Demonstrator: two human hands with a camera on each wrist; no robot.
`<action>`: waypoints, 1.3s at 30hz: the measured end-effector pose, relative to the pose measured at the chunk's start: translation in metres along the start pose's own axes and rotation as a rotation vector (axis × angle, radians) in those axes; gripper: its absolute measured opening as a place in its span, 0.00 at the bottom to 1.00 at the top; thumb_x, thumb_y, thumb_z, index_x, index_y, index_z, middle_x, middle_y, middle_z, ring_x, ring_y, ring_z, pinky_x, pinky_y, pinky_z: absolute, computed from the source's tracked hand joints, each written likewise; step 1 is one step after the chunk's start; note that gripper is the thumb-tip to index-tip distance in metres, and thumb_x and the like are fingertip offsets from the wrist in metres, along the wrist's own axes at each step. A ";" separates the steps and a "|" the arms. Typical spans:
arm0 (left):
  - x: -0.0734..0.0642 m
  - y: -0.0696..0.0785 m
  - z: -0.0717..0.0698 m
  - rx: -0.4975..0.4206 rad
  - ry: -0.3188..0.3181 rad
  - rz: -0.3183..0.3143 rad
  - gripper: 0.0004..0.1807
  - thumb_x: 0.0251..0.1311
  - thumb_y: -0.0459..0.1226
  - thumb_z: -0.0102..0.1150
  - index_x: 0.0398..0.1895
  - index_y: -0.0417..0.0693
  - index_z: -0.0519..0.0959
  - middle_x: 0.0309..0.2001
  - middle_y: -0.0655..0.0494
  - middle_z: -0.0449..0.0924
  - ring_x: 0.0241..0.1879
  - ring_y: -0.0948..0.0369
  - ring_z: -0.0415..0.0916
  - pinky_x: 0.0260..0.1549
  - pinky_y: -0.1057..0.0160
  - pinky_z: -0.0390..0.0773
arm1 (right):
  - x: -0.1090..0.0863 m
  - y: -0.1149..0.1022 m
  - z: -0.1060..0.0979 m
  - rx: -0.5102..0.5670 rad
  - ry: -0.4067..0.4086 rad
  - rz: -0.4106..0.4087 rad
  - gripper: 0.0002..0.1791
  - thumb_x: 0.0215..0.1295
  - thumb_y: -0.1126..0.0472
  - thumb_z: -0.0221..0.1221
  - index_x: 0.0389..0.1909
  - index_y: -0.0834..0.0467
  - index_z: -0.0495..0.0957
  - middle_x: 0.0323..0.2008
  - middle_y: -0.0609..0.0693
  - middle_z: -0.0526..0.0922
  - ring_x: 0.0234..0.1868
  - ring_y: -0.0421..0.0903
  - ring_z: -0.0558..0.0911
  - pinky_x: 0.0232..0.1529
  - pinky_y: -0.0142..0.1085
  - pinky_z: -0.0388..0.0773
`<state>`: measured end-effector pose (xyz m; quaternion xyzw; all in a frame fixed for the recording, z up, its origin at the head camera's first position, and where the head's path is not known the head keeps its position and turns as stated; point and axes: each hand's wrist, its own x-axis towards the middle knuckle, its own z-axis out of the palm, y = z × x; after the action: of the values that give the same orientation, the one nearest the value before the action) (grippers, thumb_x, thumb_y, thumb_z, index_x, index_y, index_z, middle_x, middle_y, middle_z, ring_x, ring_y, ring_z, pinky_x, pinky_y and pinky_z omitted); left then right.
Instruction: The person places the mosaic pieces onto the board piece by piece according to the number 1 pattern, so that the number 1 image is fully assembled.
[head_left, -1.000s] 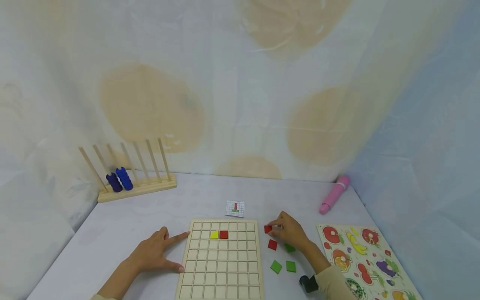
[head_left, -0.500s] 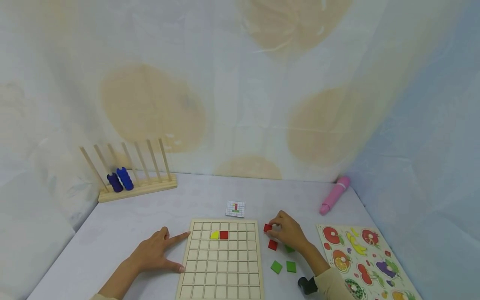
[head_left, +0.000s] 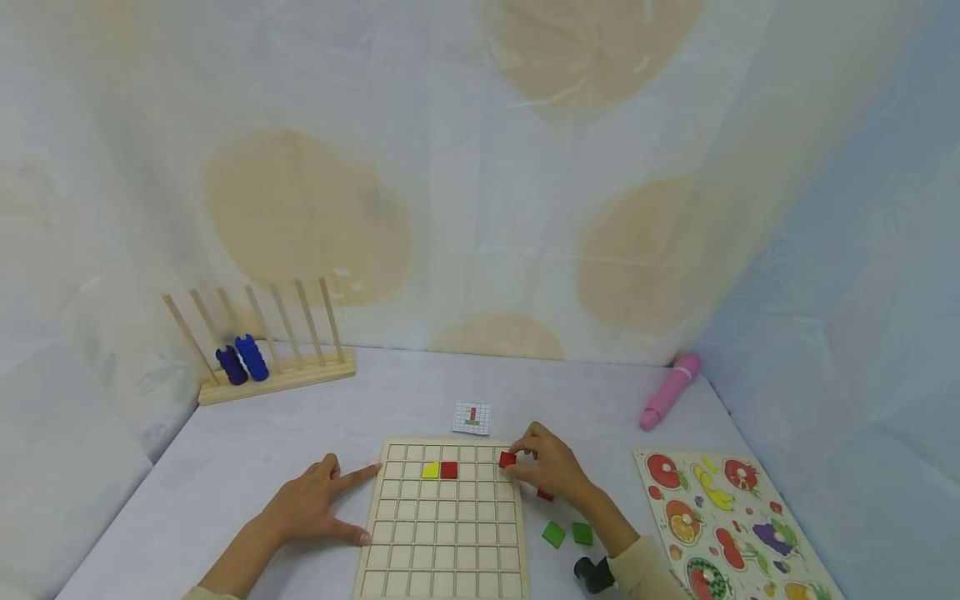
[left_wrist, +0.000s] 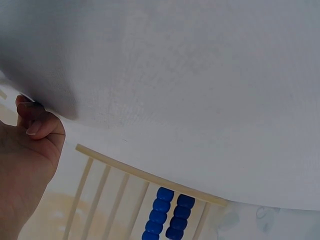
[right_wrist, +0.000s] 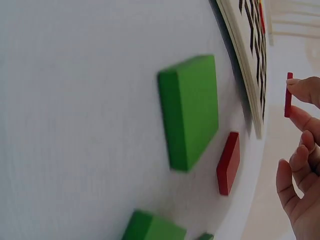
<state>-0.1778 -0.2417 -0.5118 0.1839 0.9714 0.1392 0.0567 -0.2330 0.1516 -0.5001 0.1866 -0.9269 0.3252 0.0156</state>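
A pale wooden grid board (head_left: 435,533) lies at the front middle of the table. On it sit a yellow tile (head_left: 431,471) and a red tile (head_left: 448,471), side by side in the second row. My right hand (head_left: 553,467) pinches another red tile (head_left: 507,460) between thumb and index finger, over the board's right edge; the right wrist view shows this held tile (right_wrist: 288,95) raised and on edge. My left hand (head_left: 309,507) touches the board's left edge with its thumb and one outstretched finger.
Right of the board lie a loose red tile (right_wrist: 229,164) and several green tiles (head_left: 553,534). Behind the board is a small pattern card (head_left: 472,418). A peg abacus (head_left: 277,379), a pink cylindrical object (head_left: 670,392), a fruit picture board (head_left: 727,517) and a black object (head_left: 594,574) surround it.
My right hand has lifted the red tile and carried it left, from the table beside the board to over its right edge. My left hand stays at the board's left edge.
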 end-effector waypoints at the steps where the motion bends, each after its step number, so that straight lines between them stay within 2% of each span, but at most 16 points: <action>1: 0.000 0.000 0.000 -0.003 -0.001 0.000 0.55 0.33 0.77 0.63 0.71 0.73 0.67 0.37 0.58 0.60 0.33 0.62 0.58 0.23 0.65 0.59 | 0.000 -0.001 0.002 -0.001 -0.004 -0.014 0.13 0.53 0.56 0.74 0.38 0.55 0.86 0.33 0.45 0.73 0.34 0.42 0.70 0.33 0.30 0.68; 11: 0.001 -0.002 0.002 -0.011 -0.002 -0.002 0.55 0.33 0.77 0.63 0.71 0.72 0.67 0.37 0.58 0.59 0.33 0.62 0.57 0.23 0.65 0.59 | 0.007 -0.026 0.022 0.062 -0.069 -0.053 0.09 0.54 0.55 0.72 0.34 0.52 0.84 0.34 0.44 0.72 0.37 0.41 0.71 0.36 0.30 0.69; 18: 0.002 -0.003 0.004 -0.012 0.010 -0.006 0.55 0.32 0.78 0.62 0.71 0.74 0.67 0.37 0.58 0.60 0.32 0.62 0.58 0.23 0.65 0.59 | 0.011 -0.046 0.034 0.055 -0.135 -0.137 0.10 0.54 0.55 0.71 0.35 0.52 0.84 0.35 0.48 0.74 0.34 0.43 0.72 0.31 0.28 0.67; 23: 0.003 -0.002 0.004 -0.023 -0.008 -0.028 0.55 0.31 0.78 0.63 0.71 0.76 0.67 0.38 0.57 0.60 0.33 0.61 0.58 0.24 0.64 0.60 | 0.014 -0.053 0.041 0.015 -0.172 -0.180 0.10 0.55 0.52 0.71 0.35 0.51 0.84 0.35 0.45 0.73 0.33 0.38 0.71 0.33 0.28 0.68; 28: 0.003 -0.001 0.002 -0.024 -0.018 -0.027 0.55 0.31 0.78 0.62 0.71 0.75 0.67 0.38 0.57 0.59 0.33 0.61 0.58 0.24 0.64 0.60 | 0.015 -0.057 0.046 -0.031 -0.210 -0.176 0.10 0.57 0.50 0.71 0.36 0.50 0.85 0.36 0.42 0.73 0.33 0.34 0.69 0.35 0.27 0.69; 34: 0.001 -0.001 0.001 -0.014 -0.013 -0.024 0.55 0.31 0.78 0.63 0.71 0.75 0.67 0.37 0.57 0.59 0.33 0.61 0.57 0.24 0.64 0.60 | 0.014 -0.059 0.047 -0.099 -0.213 -0.206 0.10 0.58 0.51 0.70 0.36 0.51 0.85 0.36 0.41 0.73 0.34 0.33 0.68 0.38 0.27 0.69; 39: 0.001 -0.001 0.001 -0.013 -0.004 -0.024 0.55 0.31 0.78 0.63 0.71 0.75 0.68 0.37 0.58 0.59 0.33 0.62 0.57 0.24 0.65 0.60 | 0.014 -0.059 0.049 -0.145 -0.201 -0.252 0.10 0.58 0.52 0.70 0.37 0.52 0.87 0.34 0.40 0.71 0.33 0.32 0.66 0.36 0.27 0.68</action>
<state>-0.1785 -0.2421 -0.5133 0.1724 0.9724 0.1446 0.0617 -0.2201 0.0751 -0.5014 0.3310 -0.9142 0.2326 -0.0229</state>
